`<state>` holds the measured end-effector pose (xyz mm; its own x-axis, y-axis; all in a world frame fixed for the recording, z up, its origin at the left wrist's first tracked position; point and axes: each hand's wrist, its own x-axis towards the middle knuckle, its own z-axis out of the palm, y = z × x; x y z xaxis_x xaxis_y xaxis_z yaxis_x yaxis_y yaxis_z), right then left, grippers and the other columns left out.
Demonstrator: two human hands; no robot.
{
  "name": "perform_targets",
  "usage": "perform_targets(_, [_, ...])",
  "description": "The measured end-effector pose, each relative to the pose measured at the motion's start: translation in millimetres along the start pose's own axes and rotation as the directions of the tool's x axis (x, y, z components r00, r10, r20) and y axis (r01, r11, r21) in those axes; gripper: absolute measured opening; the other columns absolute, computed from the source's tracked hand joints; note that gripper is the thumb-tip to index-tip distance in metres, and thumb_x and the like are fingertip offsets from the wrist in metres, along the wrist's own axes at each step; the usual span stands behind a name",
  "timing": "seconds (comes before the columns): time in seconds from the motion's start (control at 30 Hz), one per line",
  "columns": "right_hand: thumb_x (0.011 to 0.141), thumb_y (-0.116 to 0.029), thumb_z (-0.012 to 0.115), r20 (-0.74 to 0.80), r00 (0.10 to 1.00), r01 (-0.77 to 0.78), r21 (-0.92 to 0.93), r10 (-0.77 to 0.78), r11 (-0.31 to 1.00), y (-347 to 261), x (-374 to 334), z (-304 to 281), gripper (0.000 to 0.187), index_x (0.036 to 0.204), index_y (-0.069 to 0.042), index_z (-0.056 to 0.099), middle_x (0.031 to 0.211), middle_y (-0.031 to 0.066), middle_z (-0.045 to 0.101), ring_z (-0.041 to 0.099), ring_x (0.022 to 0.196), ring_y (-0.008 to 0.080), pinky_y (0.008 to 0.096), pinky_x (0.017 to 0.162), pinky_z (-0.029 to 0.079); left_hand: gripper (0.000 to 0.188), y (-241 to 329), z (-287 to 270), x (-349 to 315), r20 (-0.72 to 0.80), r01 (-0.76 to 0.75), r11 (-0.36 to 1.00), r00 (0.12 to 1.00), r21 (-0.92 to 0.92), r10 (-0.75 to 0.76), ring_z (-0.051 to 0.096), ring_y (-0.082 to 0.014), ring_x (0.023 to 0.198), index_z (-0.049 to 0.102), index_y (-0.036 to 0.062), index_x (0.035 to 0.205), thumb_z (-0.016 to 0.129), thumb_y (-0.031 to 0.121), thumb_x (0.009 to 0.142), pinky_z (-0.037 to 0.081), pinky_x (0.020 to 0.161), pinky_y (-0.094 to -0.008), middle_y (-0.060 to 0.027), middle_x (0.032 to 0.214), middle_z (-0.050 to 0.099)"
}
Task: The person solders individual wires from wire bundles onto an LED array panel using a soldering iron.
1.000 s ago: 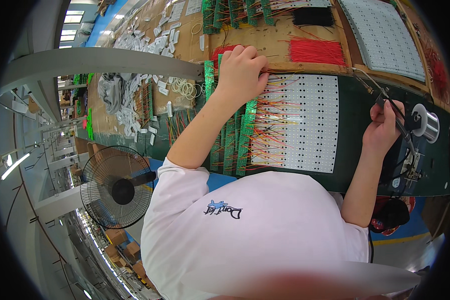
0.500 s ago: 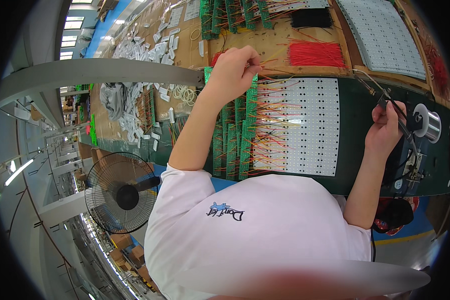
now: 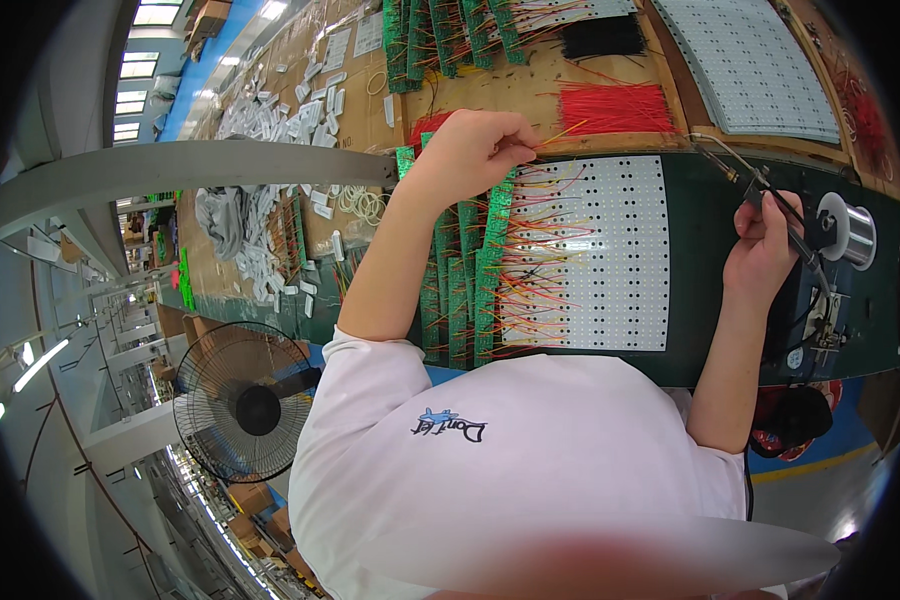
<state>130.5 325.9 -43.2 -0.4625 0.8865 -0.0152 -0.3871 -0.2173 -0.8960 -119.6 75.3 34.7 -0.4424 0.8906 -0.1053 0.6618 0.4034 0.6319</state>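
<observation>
Green strips [image 3: 492, 270] lie at eleven o'clock, the rightmost seemingly mostly wired. At two, the right hand [image 3: 760, 250] grips a soldering iron [image 3: 799, 244]; near twelve, the left hand [image 3: 475, 150] pinches a wire [image 3: 567, 132], loose red wires [image 3: 615, 108] apparently remaining beyond.

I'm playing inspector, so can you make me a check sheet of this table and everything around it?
Surface: dark green table, partly covered.
Job's things: green boards; red and yellow wires reaching over a white dotted sheet.
Clutter: small white pieces scattered on cardboard.
Left hand: pinching a thin orange wire.
Right hand: holding a soldering tool.
Cables: black cable hanging beside the white shirt.
Surroundings: fan left, silver spool right.
</observation>
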Motion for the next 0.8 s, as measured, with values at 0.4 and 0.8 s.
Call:
perform_targets(0.4, [0.091, -0.009, 0.066, 0.018, 1.000, -0.021, 0.019, 0.020, 1.000, 2, 1, -3, 0.006, 0.089, -0.005, 0.061, 0.073, 0.0061, 0.065, 0.053, 0.058, 0.0099, 0.0216, 0.053, 0.036, 0.004, -26, 6, 7, 0.053, 0.034, 0.913, 0.998, -0.407, -0.013, 0.069, -0.0137, 0.093, 0.061, -0.0022, 0.101, 0.060, -0.001, 0.097, 0.055, 0.084, -0.0289, -0.0098, 0.101, 0.074])
perform_targets(0.8, [0.091, -0.008, 0.066, 0.021, 1.000, -0.010, 0.038, 0.010, 0.999, 3, 3, -6, 0.006, 0.090, -0.004, 0.063, 0.072, 0.0067, 0.065, 0.054, 0.058, 0.0106, 0.0223, 0.054, 0.036, 0.006, -37, -8, 5, 0.115, 0.134, 0.907, 0.989, -0.400, -0.095, 0.069, -0.0154, 0.099, 0.054, 0.0003, 0.097, 0.050, -0.001, 0.102, 0.055, 0.088, -0.0295, -0.0112, 0.101, 0.072])
